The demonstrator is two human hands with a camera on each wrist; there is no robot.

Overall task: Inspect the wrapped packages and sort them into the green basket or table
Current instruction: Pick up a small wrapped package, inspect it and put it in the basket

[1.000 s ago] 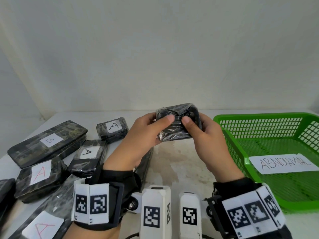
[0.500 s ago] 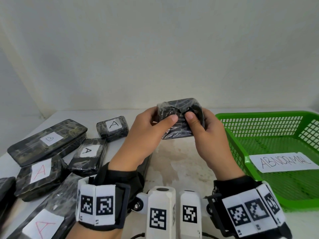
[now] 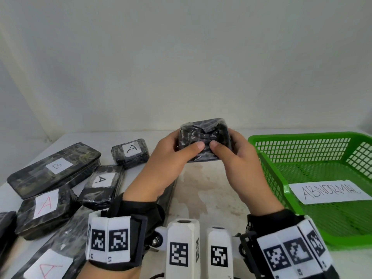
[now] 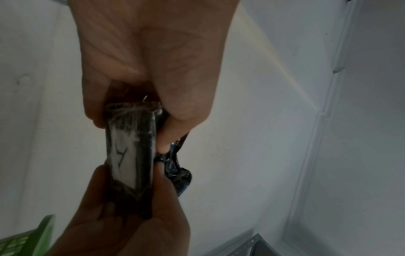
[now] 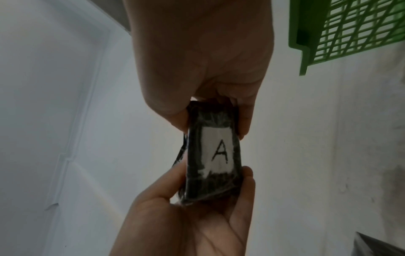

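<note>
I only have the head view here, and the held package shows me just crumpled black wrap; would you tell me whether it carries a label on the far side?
Observer: Yes. In the right wrist view the held package has a white label on its far face, marked with a black letter A.
Operator: Thank you. Is that face gripped or free?
Observer: Free. The right hand and the left hand hold the package by its two ends, so the label is uncovered.
Operator: And is the wrap tidy on the near side?
Observer: No. The left wrist view shows a loose, bunched flap of wrap sticking out from the package's unlabelled side.
</note>
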